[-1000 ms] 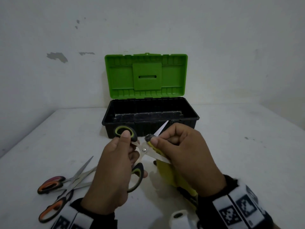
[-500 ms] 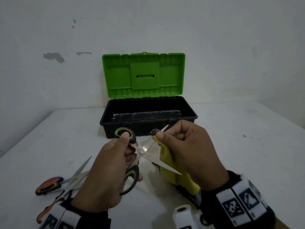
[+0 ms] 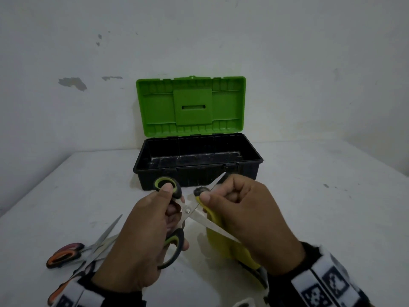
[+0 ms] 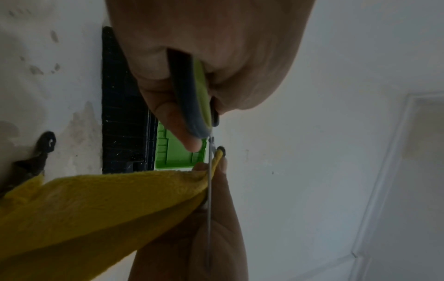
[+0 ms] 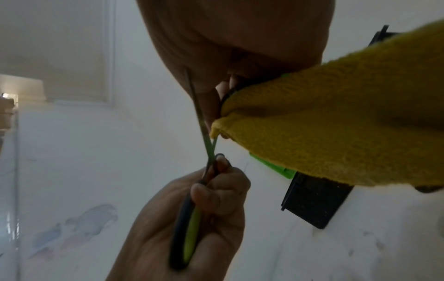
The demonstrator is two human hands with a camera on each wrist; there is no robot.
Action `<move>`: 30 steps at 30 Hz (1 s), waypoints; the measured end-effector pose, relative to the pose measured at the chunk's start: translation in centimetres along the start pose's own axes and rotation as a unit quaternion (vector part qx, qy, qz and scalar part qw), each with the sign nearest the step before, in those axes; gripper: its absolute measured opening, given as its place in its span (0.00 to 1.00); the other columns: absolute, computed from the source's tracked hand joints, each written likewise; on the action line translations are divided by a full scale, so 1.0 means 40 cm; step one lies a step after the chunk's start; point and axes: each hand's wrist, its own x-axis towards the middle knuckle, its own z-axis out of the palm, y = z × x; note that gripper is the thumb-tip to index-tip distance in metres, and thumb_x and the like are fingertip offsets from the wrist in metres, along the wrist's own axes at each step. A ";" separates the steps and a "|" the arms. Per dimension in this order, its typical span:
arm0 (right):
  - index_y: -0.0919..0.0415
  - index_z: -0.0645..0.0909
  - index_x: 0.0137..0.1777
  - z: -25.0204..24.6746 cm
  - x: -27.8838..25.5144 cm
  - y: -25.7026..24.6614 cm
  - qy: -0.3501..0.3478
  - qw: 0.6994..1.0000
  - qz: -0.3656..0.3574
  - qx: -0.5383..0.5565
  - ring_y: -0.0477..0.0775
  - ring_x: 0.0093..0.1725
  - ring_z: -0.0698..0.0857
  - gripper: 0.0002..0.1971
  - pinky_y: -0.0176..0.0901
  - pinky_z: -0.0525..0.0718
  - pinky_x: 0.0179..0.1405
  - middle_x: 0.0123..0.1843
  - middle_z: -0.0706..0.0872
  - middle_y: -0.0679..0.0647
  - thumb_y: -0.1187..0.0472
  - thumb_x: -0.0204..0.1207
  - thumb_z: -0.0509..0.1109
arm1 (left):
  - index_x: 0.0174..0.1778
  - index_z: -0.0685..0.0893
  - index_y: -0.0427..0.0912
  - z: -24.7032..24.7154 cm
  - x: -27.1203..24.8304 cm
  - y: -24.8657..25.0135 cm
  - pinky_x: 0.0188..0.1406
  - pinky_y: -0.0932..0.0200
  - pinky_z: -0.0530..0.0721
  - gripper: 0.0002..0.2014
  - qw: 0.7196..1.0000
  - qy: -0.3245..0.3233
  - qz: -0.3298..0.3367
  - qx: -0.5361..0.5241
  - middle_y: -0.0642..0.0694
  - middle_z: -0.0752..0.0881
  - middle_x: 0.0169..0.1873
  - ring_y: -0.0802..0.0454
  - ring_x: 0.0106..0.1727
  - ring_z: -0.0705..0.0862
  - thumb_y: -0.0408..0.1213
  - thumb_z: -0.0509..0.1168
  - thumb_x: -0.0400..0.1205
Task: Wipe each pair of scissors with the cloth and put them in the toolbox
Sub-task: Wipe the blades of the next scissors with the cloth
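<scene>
My left hand (image 3: pixel 152 235) grips the black-and-green handles of a pair of scissors (image 3: pixel 190 212) whose blades are spread apart, held above the table in front of the toolbox. My right hand (image 3: pixel 243 209) pinches a yellow cloth (image 3: pixel 223 242) around the upper blade, near the pivot. In the left wrist view the cloth (image 4: pixel 100 205) folds over the thin blade edge (image 4: pixel 209 190). The right wrist view shows the same cloth (image 5: pixel 336 121) and the scissors (image 5: pixel 190 224) in my left hand. The black toolbox (image 3: pixel 256 161) stands with its green lid (image 3: pixel 190 107) raised against the wall.
Two pairs of orange-handled scissors (image 3: pixel 66 255) lie on the white table (image 3: pixel 321 207) at the lower left, partly behind my left wrist. A white wall rises close behind the toolbox.
The cloth in my right hand slid out along the upper blade and has come back toward the pivot. The blades have spread a little wider. My left hand keeps its grip.
</scene>
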 end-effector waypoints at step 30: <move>0.49 0.77 0.40 -0.082 0.039 0.036 -0.156 0.980 -0.103 -0.068 0.47 0.34 0.77 0.11 0.45 0.77 0.36 0.33 0.78 0.45 0.47 0.82 0.63 | 0.28 0.74 0.46 0.003 0.044 -0.037 0.28 0.46 0.89 0.21 0.995 -0.018 0.036 0.095 0.49 0.65 0.22 0.54 0.22 0.66 0.51 0.58 0.86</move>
